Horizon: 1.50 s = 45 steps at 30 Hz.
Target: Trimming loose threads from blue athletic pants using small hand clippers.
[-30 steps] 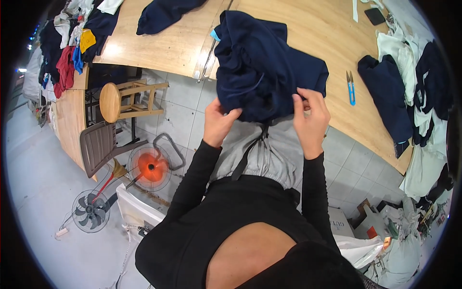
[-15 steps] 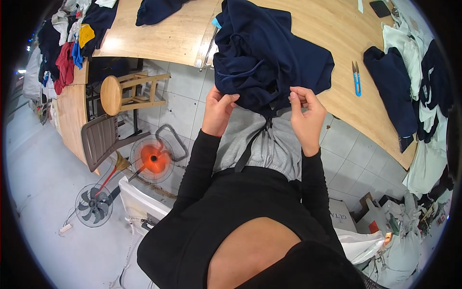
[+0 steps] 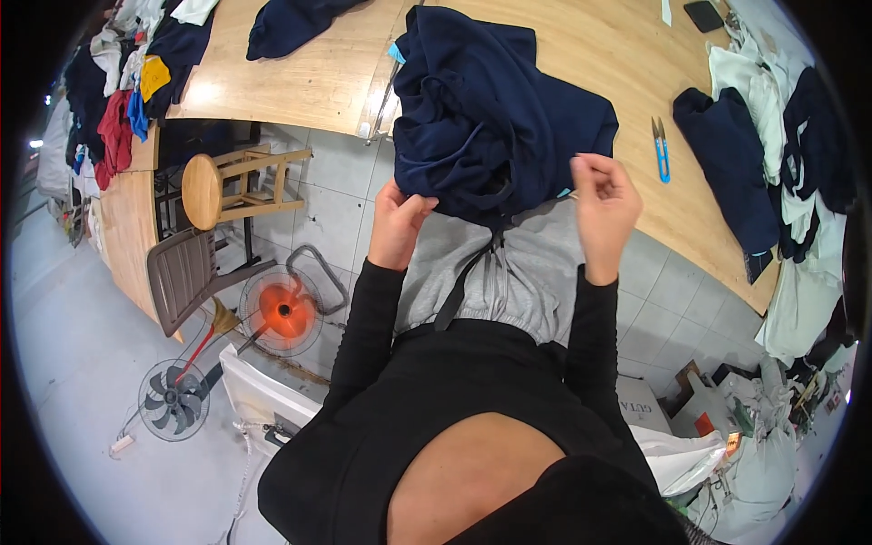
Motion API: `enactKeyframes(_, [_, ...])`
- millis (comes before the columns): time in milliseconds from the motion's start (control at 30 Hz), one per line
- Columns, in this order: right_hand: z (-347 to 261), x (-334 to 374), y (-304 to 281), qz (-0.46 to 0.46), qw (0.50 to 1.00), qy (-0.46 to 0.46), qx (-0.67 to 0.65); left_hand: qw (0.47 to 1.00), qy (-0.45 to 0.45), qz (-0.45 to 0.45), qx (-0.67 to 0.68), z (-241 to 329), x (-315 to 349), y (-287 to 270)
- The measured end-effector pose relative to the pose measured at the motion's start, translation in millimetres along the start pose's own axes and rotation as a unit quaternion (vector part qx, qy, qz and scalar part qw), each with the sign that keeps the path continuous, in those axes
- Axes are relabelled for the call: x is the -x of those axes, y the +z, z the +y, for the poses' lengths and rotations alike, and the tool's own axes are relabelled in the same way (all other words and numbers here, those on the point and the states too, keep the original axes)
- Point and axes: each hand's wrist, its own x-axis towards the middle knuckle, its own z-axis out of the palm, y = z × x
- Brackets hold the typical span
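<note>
Standing at the worktop (image 3: 300, 77) edge, the person wore a black long-sleeved top over a grey garment (image 3: 495, 272). Left hand (image 3: 400, 218) was closed on the near hem of the navy garment (image 3: 490, 118), fingers curled under the fabric. Right hand (image 3: 604, 200) was raised just off the garment's right corner, fingertips pinched narrow on something too small to tell, maybe a thread. Navy garment lay bunched on the worktop, its near edge hanging over toward the body. Risk, as judged: a one-sided grip could let the heap slide off the edge to the tiled floor. Blue thread snips (image 3: 660, 150) lay farther right; more dark clothes (image 3: 727, 163) sat beyond; a wooden stool (image 3: 213, 186) stood at left
</note>
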Motion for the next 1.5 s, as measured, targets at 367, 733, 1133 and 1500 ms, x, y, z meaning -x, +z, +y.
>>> enactKeyframes(367, [-9.5, 8.5, 67.4, -0.125, 0.948, -0.018, 0.291, 0.982, 0.007, 0.052, 0.18, 42.0, -42.3, 19.8])
enactKeyframes(733, [-4.3, -10.6, -15.6, -0.18, 0.964, 0.056, 0.189, 0.851, 0.342, 0.254, -0.306, 80.3, -15.0, 46.6])
enactKeyframes(1133, [-224.8, -122.6, -70.3, 0.081, 0.85, -0.415, 0.314, 0.62, 0.661, 0.109, -0.408, 285.6, -80.6, 128.8])
enactKeyframes(1500, [-192.8, -62.0, -97.1, 0.208, 0.808, -0.511, 0.209, 0.695, 0.596, 0.098, -0.389, 248.5, 19.9, 127.0])
